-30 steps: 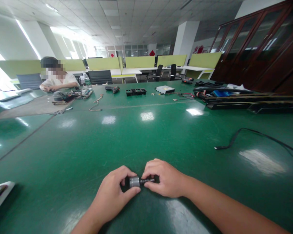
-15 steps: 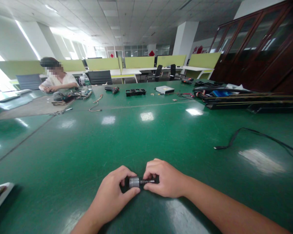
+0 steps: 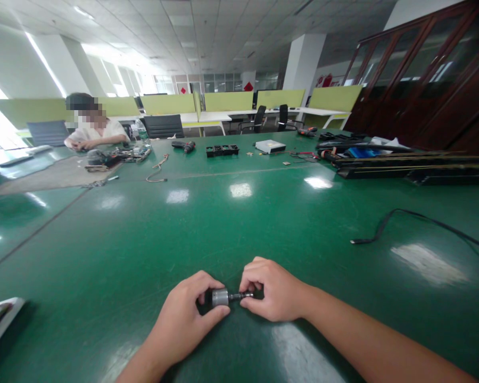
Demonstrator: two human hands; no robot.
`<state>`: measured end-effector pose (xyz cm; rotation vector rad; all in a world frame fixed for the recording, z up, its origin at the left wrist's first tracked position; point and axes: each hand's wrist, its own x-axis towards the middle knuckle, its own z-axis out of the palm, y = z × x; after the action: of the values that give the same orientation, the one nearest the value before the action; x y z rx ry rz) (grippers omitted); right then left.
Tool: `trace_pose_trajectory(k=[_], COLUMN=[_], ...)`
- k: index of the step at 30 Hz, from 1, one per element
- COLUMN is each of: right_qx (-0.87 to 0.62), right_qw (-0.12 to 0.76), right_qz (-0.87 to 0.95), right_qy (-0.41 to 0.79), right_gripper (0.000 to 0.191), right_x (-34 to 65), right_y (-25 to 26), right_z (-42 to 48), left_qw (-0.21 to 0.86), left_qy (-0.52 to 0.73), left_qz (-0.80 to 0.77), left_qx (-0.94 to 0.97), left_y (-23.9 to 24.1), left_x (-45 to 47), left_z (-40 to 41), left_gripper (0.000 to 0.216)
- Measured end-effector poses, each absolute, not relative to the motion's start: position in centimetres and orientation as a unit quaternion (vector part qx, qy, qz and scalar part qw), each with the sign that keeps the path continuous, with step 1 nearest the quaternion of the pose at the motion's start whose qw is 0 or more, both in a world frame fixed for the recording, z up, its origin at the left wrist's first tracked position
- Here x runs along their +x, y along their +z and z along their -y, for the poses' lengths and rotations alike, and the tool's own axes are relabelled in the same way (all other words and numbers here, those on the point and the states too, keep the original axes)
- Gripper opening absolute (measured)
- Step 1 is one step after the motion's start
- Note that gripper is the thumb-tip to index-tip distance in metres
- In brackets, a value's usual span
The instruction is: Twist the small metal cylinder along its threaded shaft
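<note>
The small grey cylinder [image 3: 220,297] is in the low middle of the view, above the green table [image 3: 239,229]; whether it touches the surface, I cannot tell. From its right end a thin dark shaft [image 3: 234,297] comes out, lying nearly level. The left hand [image 3: 186,308] grasps the cylinder between the thumb and the bent fingers. The right hand [image 3: 277,291] has its thumb and fingers closed around the outer part of the shaft, whose shiny tip is partly visible between them.

Well apart on the right lies a black cable [image 3: 387,218], and at the left edge there is a flat white-framed object [image 3: 16,304]. Farther away stand a black holder [image 3: 222,151], a pale box [image 3: 270,146] and a power drill [image 3: 183,145]. At the far left, another person [image 3: 104,132] sits with both forearms near the table.
</note>
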<state>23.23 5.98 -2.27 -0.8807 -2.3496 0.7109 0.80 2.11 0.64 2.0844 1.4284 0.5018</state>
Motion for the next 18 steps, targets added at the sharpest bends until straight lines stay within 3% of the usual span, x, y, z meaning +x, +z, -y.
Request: trace_pose_trajectory(k=[18], right_qx=[-0.332], right_qw=[0.240], right_qz=[0.864], right_qy=[0.293], right_gripper=[0.009], right_x=[24.8], right_y=[-1.4], right_z=[-7.2], left_qw=[0.279], left_qy=[0.188], left_qz=[-0.529], left_qx=[0.779], left_y=[0.6], left_x=[0.3], left_z=[-1.9], left_gripper=[0.013])
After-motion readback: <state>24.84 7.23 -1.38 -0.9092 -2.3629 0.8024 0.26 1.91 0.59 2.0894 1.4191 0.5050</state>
